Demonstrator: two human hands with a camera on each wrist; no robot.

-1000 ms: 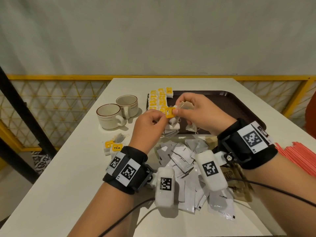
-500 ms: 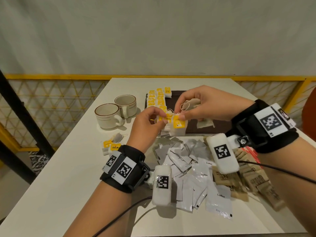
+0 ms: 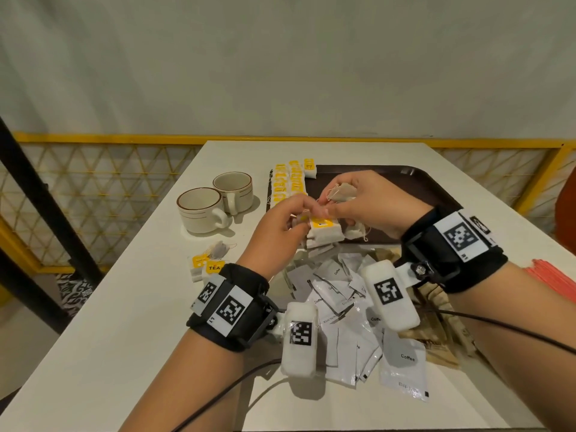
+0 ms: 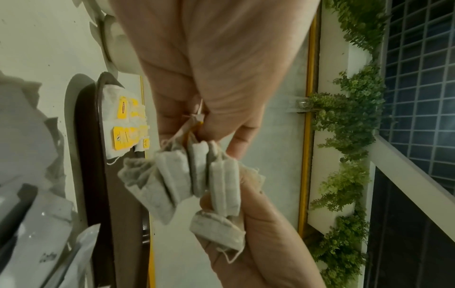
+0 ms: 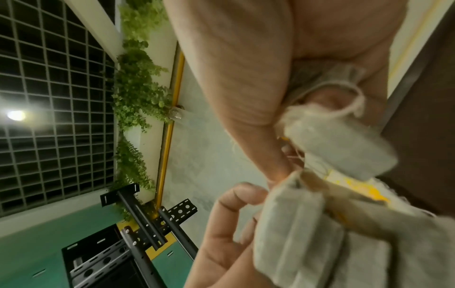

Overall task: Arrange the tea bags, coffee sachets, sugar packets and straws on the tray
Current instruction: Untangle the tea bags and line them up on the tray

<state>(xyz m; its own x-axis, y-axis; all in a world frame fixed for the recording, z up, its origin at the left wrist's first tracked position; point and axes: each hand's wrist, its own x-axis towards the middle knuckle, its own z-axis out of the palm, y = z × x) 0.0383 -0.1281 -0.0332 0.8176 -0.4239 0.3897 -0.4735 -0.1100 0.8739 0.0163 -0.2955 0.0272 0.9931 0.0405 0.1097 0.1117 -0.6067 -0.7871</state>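
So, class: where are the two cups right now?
In the head view, the two cups stand side by side on the white table, left of the brown tray, beyond the left hand.

It looked like a café terrace: a white table (image 3: 131, 307) held 2 ceramic cups (image 3: 215, 201) and a brown serving tray (image 3: 414, 182), beside yellow mesh railing (image 3: 93, 182) and hanging greenery (image 4: 344, 117).

A white tabletop (image 3: 131, 322) is carrying a dark brown tray (image 3: 436, 194) at its far side, two cream cups (image 3: 215, 201) standing left of it, loose tea bags (image 3: 208, 263) lying nearer, white coffee sachets (image 3: 402, 366) and brown packets (image 3: 442, 335) heaping in front, red straws (image 3: 558, 279) lying at the right edge.
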